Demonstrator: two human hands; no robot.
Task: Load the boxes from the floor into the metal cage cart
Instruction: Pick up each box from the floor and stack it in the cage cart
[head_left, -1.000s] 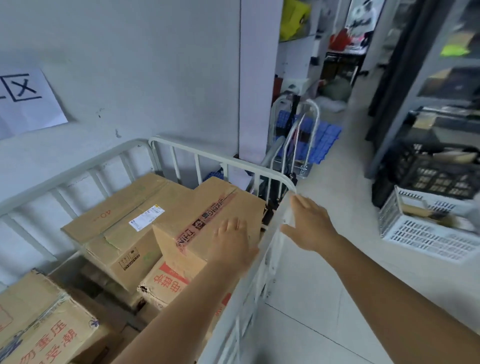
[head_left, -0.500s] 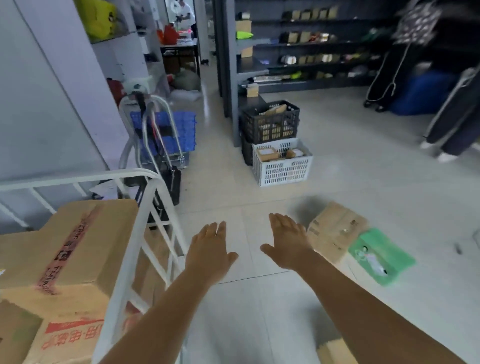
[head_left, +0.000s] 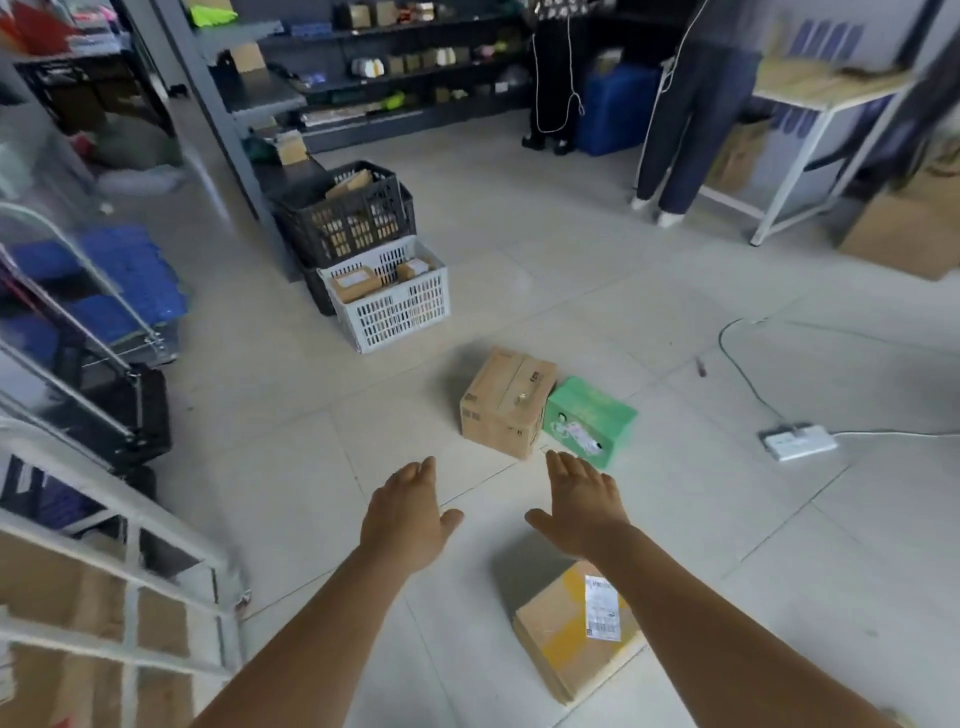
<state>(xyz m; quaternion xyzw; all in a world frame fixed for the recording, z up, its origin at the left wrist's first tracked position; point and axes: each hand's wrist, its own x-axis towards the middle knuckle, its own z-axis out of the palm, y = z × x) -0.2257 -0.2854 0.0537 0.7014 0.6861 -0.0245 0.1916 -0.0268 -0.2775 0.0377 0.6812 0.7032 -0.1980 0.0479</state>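
Observation:
Three boxes lie on the tiled floor. A brown cardboard box (head_left: 506, 402) stands ahead of me, with a green box (head_left: 589, 418) touching its right side. A flatter brown box (head_left: 566, 631) with yellow tape and a white label lies near my feet, partly under my right forearm. My left hand (head_left: 408, 512) and my right hand (head_left: 579, 501) reach forward side by side, palms down, fingers straight, holding nothing, short of the two far boxes. The white metal cage cart (head_left: 130, 519) stands at the lower left with cardboard boxes behind its bars.
A white crate (head_left: 395, 304) and black crates (head_left: 345, 221) with small parcels stand beside dark shelving (head_left: 363, 67). A folding trolley (head_left: 93, 312) leans at the left. A power strip (head_left: 797, 441) and cable lie on the floor at right. Two people stand by a table at the back.
My view has swung right, from the cart to the open floor. My left hand has left the box in the cart, and both hands now reach toward the boxes on the floor.

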